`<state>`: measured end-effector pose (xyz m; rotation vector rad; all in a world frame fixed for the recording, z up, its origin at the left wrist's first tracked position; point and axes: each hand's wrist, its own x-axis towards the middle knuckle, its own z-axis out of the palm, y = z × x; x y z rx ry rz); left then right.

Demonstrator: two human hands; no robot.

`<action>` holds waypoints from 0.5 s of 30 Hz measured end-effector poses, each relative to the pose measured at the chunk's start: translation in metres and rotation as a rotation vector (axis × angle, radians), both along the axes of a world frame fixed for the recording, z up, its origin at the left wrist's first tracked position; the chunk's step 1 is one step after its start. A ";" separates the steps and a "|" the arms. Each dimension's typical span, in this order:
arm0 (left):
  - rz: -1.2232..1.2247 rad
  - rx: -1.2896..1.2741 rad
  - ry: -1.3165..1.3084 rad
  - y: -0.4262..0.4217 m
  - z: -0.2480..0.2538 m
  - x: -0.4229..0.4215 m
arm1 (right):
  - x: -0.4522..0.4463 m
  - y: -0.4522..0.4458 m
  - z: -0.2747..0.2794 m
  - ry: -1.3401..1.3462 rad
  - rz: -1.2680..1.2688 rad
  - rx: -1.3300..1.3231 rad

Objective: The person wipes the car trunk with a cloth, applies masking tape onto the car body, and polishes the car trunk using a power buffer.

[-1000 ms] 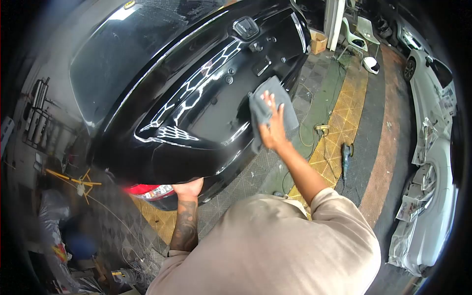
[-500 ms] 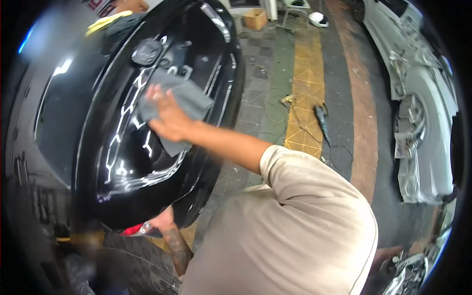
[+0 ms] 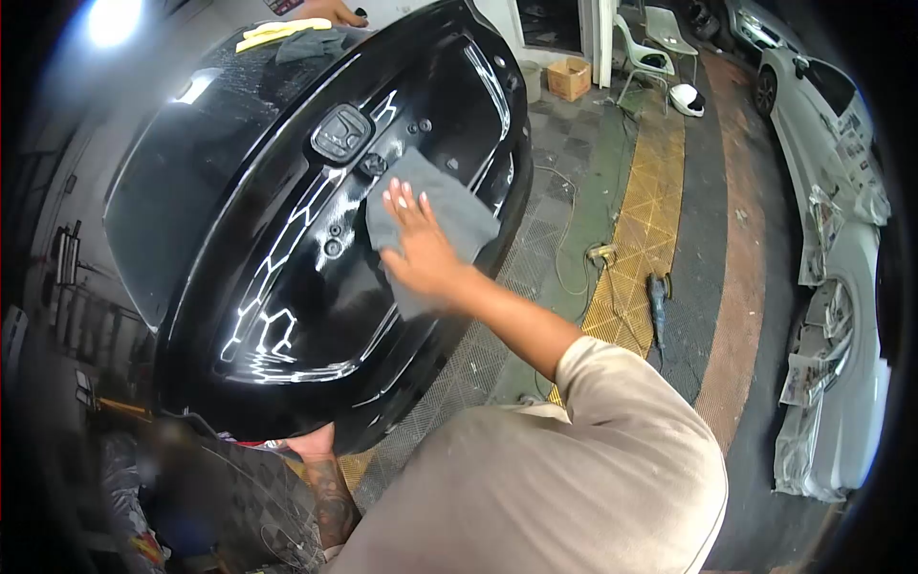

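Observation:
My right hand (image 3: 421,251) lies flat with its fingers spread on a grey cloth (image 3: 445,206), pressing it against the glossy black trunk lid (image 3: 287,316). Above the cloth are the badge (image 3: 341,133) and some small holes in the panel. My left hand (image 3: 314,443) is at the lid's lower edge beside the red and clear tail light (image 3: 256,443); its fingers are hidden beneath the edge. A yellow cloth (image 3: 285,33) and a dark cloth (image 3: 311,45) rest on the rear window.
A blue power tool (image 3: 658,311) and a cord with a yellow connector (image 3: 601,253) lie on the tiled floor. At the back are a cardboard box (image 3: 569,78), chairs (image 3: 643,59) and a white helmet (image 3: 687,99). Another person's hand (image 3: 330,11) shows at the top. A partly papered white car (image 3: 851,258) stands right.
Since a second ago, my right hand and the grey cloth have moved from the lid's right edge inward over the panel. My left hand stays at the lower edge. The view has shifted.

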<state>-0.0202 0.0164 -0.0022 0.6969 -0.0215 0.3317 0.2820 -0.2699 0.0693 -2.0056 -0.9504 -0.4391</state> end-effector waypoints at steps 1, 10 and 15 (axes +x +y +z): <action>0.007 0.005 -0.006 -0.003 0.006 0.002 | 0.009 -0.004 0.002 -0.006 0.007 0.005; 0.010 -0.013 -0.016 -0.001 0.001 0.004 | 0.106 -0.025 0.032 0.071 -0.295 -0.113; 0.418 -0.391 0.229 -0.062 0.062 0.021 | 0.132 -0.054 0.028 -0.175 -0.286 -0.246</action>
